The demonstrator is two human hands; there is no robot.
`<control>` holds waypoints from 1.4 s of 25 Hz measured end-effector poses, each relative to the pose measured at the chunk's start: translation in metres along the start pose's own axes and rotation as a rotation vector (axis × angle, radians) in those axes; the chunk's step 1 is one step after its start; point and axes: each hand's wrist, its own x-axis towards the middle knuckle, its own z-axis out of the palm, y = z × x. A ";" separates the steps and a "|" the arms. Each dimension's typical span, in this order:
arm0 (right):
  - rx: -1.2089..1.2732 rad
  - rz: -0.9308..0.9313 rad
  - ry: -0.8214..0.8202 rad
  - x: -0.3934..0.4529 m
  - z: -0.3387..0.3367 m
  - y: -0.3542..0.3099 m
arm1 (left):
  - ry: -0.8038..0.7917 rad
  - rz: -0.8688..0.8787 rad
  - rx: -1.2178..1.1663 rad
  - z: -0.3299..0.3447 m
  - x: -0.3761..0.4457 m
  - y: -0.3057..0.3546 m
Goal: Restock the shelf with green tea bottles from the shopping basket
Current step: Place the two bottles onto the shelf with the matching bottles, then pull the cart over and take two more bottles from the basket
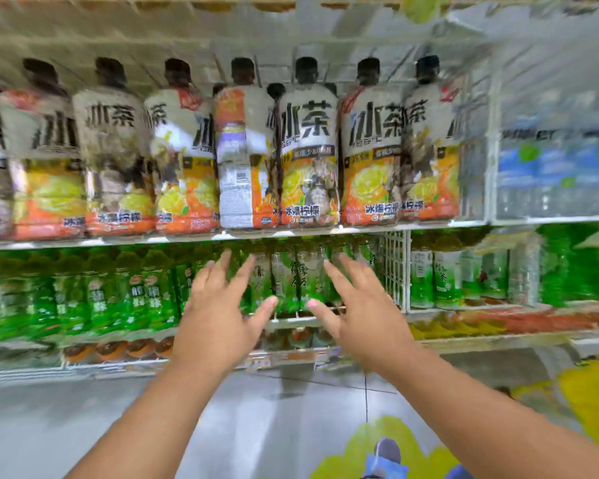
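Note:
Green tea bottles (293,281) with pale green labels stand in a row on the middle shelf (291,321), seen between my two hands. My left hand (222,312) is raised in front of them with fingers spread and nothing in it. My right hand (360,309) mirrors it just to the right, also spread and empty. Both hands hover close to the bottles; the blurred picture does not show any contact. The shopping basket is out of view.
Large lemon iced tea bottles (308,157) fill the shelf above. Bright green bottles (118,299) stand left of my hands. A white wire divider (395,267) separates more green bottles (443,278) at right. Grey floor (256,426) lies below, with yellow markings (592,402).

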 end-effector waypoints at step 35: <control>0.118 0.522 0.416 -0.371 -0.332 0.037 | -0.246 0.652 0.041 -0.239 -0.189 0.342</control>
